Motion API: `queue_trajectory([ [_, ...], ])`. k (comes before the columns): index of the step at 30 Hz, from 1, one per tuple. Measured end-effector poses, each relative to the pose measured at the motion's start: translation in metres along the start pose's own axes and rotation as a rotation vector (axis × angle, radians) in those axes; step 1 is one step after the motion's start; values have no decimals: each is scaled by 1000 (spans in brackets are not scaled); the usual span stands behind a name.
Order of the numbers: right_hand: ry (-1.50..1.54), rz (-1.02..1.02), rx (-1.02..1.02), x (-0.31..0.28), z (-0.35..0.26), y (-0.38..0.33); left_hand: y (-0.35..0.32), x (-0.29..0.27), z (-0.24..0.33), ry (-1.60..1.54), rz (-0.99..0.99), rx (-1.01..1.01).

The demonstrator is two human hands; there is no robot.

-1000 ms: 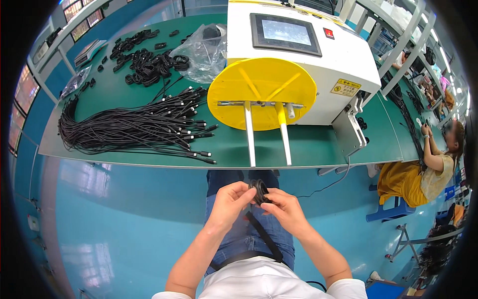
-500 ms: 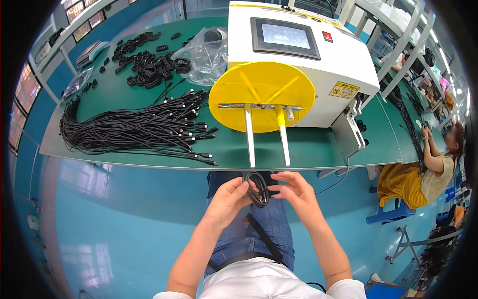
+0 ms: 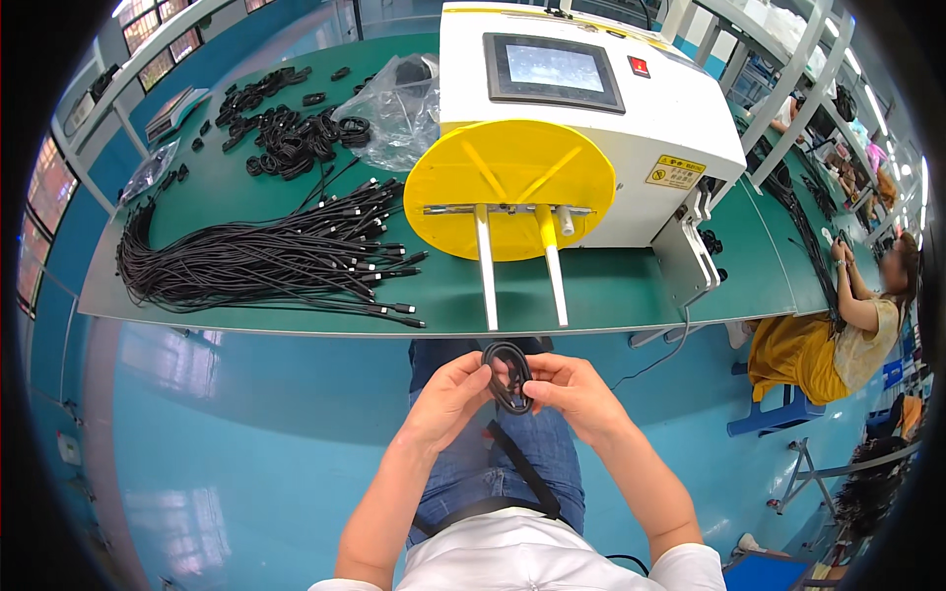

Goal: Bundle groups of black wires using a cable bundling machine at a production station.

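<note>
Between my two hands, over my lap and just off the table's front edge, is a black cable wound into an oval coil [image 3: 506, 399]. My left hand [image 3: 451, 392] pinches the coil's left side between thumb and fingers. On its right side my right hand [image 3: 566, 390] is closed, the thumb pressing the strands. Beyond them stands a white winding machine [image 3: 631, 138] with a round yellow disc [image 3: 463, 177]. Two prongs [image 3: 486, 281] stick out from the disc toward me, with no cable around them.
A long bundle of black cables [image 3: 217, 258] with light connector tips covers the left of the green table [image 3: 552, 340]. Behind it are a heap of small coiled cables [image 3: 286, 138] and a clear plastic bag [image 3: 399, 113]. At the far right a person [image 3: 857, 305] sits on a blue stool [image 3: 774, 414].
My right hand has moved left and closed on the coil; half a second ago its fingers were spread apart beside it. My left hand keeps its hold.
</note>
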State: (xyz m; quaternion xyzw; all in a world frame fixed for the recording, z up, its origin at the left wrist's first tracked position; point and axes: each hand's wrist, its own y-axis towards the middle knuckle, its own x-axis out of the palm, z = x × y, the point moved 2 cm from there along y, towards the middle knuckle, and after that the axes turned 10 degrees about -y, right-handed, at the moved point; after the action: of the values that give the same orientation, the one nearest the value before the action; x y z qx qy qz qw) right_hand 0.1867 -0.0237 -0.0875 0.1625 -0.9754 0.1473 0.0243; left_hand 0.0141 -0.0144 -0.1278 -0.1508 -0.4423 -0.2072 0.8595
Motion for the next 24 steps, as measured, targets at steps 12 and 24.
queue_trajectory([
  [12,-326,95,-237,9,5,1,-8,18,21,983,53,115],
  [24,-532,100,-392,12,15,3,-13,25,-2,1063,96,235],
])
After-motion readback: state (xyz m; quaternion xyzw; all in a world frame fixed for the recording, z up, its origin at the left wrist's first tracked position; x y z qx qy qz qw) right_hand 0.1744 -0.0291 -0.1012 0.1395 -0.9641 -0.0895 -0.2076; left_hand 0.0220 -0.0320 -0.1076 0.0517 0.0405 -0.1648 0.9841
